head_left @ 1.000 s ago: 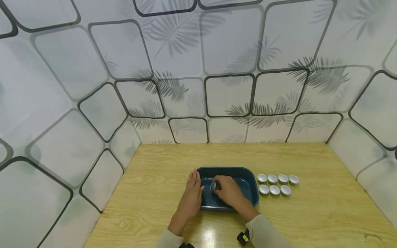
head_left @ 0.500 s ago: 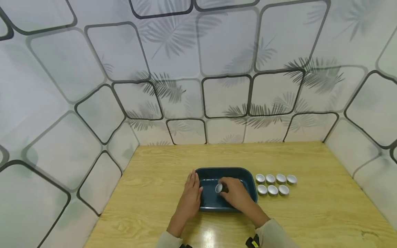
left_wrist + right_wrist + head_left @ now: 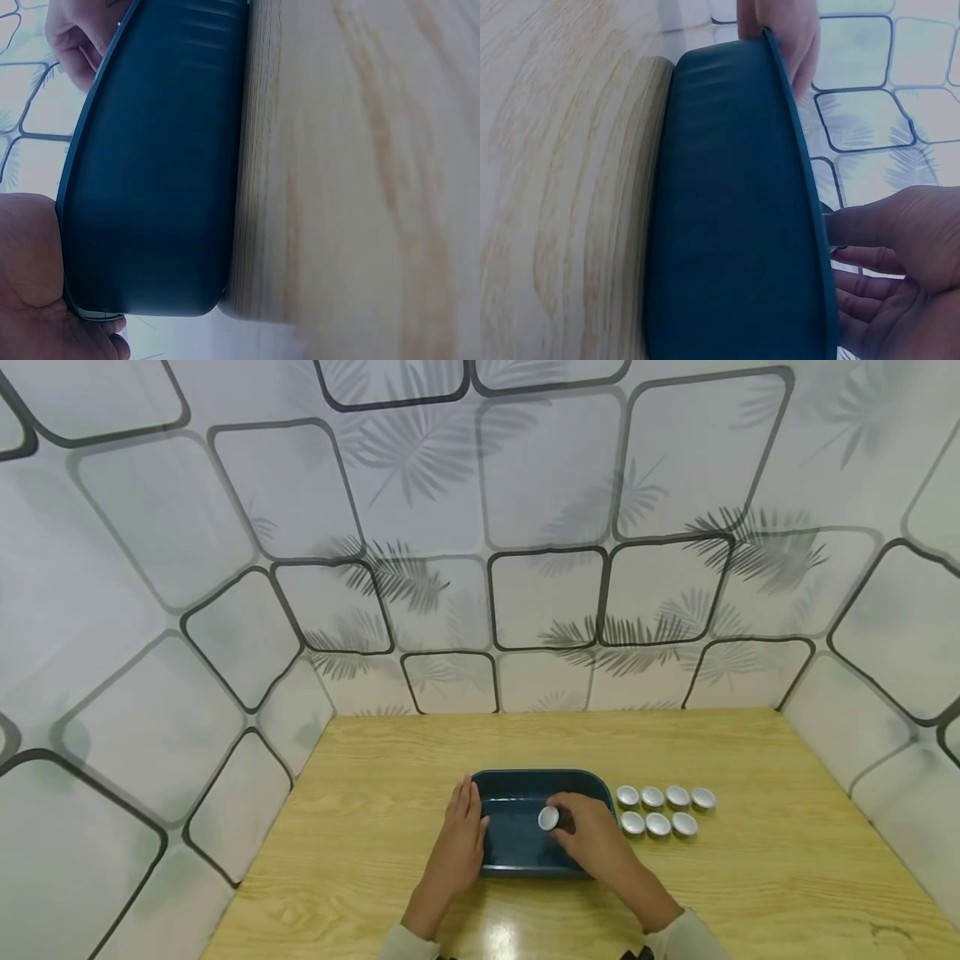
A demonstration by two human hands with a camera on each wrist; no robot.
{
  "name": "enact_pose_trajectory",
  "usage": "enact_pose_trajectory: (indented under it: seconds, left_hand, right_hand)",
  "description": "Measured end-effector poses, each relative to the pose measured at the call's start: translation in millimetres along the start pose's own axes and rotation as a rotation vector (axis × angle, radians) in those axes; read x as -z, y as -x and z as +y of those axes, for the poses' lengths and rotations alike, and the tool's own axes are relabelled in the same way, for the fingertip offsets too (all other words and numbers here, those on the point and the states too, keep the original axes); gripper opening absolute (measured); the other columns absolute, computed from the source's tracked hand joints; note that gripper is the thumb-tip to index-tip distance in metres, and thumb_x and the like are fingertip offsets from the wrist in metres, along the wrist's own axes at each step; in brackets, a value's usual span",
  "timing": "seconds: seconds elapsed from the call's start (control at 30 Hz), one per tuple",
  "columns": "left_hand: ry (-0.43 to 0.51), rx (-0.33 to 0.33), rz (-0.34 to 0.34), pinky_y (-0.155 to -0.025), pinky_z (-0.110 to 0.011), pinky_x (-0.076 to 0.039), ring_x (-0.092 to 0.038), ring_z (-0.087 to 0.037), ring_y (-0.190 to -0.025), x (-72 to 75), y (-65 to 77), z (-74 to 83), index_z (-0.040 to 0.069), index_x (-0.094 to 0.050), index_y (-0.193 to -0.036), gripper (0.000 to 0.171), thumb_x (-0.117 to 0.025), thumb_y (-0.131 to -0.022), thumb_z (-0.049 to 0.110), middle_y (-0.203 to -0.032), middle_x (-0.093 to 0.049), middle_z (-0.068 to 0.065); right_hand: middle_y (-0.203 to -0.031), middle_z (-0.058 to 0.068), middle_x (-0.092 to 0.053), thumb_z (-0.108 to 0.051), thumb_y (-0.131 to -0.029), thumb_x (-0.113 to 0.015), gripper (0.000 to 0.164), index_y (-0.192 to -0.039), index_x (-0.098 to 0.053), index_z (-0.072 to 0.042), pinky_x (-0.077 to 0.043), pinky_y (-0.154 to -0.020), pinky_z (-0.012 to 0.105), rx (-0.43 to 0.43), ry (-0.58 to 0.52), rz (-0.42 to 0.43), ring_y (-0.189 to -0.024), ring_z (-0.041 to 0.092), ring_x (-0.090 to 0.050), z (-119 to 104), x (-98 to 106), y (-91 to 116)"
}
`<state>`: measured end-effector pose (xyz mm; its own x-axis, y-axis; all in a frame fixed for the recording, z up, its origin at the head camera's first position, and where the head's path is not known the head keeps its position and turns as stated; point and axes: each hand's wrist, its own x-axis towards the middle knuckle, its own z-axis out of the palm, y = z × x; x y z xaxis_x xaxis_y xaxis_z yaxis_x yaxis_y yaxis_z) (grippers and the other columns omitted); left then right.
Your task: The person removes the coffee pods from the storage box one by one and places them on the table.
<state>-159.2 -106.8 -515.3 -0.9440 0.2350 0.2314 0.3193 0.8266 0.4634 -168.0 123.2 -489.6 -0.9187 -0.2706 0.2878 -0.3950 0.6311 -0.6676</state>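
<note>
A dark blue rectangular tray (image 3: pixel 517 856) with rounded corners sits on the table. My left hand (image 3: pixel 459 839) rests along its left rim with the fingers straight. Above the tray's right half, my right hand (image 3: pixel 592 831) pinches a small round silvery cup (image 3: pixel 548 818) between thumb and fingers. The cup is tilted, with its pale round face turned to the left. In the right wrist view, the tray's outer wall (image 3: pixel 735 202) hides most of the cup from sight; the thumb and fingers of the right hand (image 3: pixel 900 262) show beyond the rim.
To the right of the tray, several similar silvery cups (image 3: pixel 652 797) stand in two rows on the light wooden table (image 3: pixel 390 760). Patterned wall covering (image 3: pixel 547 602) rises behind the table and on both sides.
My right hand has moved rightward across the tray with the cup, and the cup's face has turned more toward the head camera. The left hand has stayed on the left rim.
</note>
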Motion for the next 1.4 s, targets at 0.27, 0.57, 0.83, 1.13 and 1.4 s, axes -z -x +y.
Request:
enact_pose_trajectory:
  seconds: [0.27, 0.57, 0.83, 1.13, 1.4]
  left_hand:
    - [0.007, -0.004, 0.003, -0.117, -0.053, -0.028, -0.016, -0.041, -0.152, 0.5, 0.4, -0.1, -0.013, -0.027, -0.154, 0.055, -0.044, -0.110, 0.015, -0.164, -0.019, -0.027]
    - [-0.010, -0.007, 0.007, -0.117, -0.053, -0.029, -0.017, -0.041, -0.152, 0.0, 0.2, -1.5, -0.013, -0.028, -0.153, 0.054, -0.045, -0.110, 0.015, -0.164, -0.020, -0.027]
    - [-0.020, -0.008, 0.006, -0.117, -0.053, -0.030, -0.018, -0.041, -0.152, -1.1, -0.1, -2.6, -0.012, -0.028, -0.154, 0.055, -0.045, -0.110, 0.016, -0.164, -0.020, -0.027]
    - [-0.024, -0.016, 0.013, -0.117, -0.054, -0.030, -0.020, -0.043, -0.151, -0.5, -0.2, -2.6, -0.013, -0.029, -0.153, 0.054, -0.045, -0.110, 0.015, -0.163, -0.022, -0.028]
    - [-0.016, -0.030, 0.022, -0.117, -0.055, -0.029, -0.019, -0.043, -0.151, -0.5, -0.4, -3.3, -0.014, -0.029, -0.153, 0.054, -0.046, -0.109, 0.014, -0.163, -0.021, -0.028]
  right_hand:
    - [-0.091, -0.002, -0.070, 0.008, -0.073, -0.086, 0.040, -0.107, -0.073, -0.006, -0.052, -0.065, 0.025, -0.037, 0.014, 0.073, -0.076, 0.010, -0.063, 0, 11, 9]
    - [-0.090, 0.000, -0.072, 0.007, -0.072, -0.087, 0.043, -0.111, -0.073, -0.003, -0.052, -0.063, 0.024, -0.062, 0.035, 0.124, -0.076, 0.013, -0.066, 7, 16, 18]
    - [-0.093, 0.002, -0.072, 0.005, -0.076, -0.085, 0.042, -0.115, -0.072, -0.001, -0.052, -0.063, 0.024, -0.131, 0.022, 0.100, -0.077, 0.012, -0.064, 6, 24, 24]
    - [-0.087, 0.002, -0.071, 0.006, -0.075, -0.085, 0.043, -0.116, -0.072, -0.001, -0.053, -0.063, 0.024, -0.141, 0.011, 0.117, -0.076, 0.012, -0.065, 3, 32, 29]
    - [-0.081, -0.001, -0.069, 0.004, -0.076, -0.086, 0.041, -0.114, -0.072, -0.002, -0.050, -0.059, 0.023, -0.138, 0.030, 0.185, -0.070, 0.009, -0.061, 11, 35, 32]
